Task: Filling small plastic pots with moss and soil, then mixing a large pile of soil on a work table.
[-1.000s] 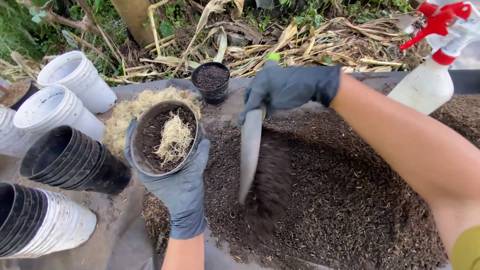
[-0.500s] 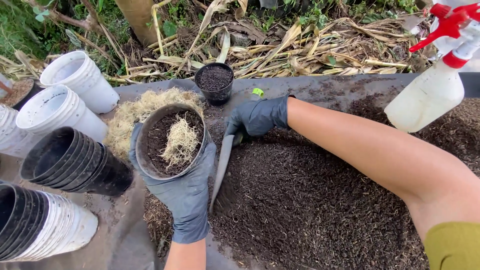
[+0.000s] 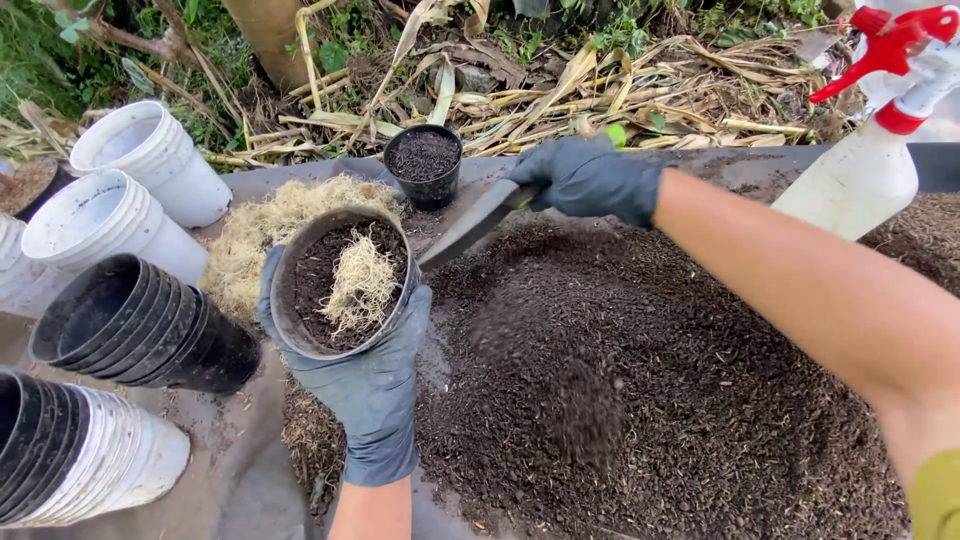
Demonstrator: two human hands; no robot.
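While left hand (image 3: 372, 385) grips pot (image 3: 340, 280), right hand (image 3: 590, 178) clasps trowel (image 3: 470, 226) over soil-heaped table (image 3: 640, 400).

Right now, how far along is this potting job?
Done: one small black pot sits filled at the back. In hand: the left hand holds a pot partly filled with mix and pale fibre, while the right hand brings the trowel to its rim. Left: stacks of empty black pots.
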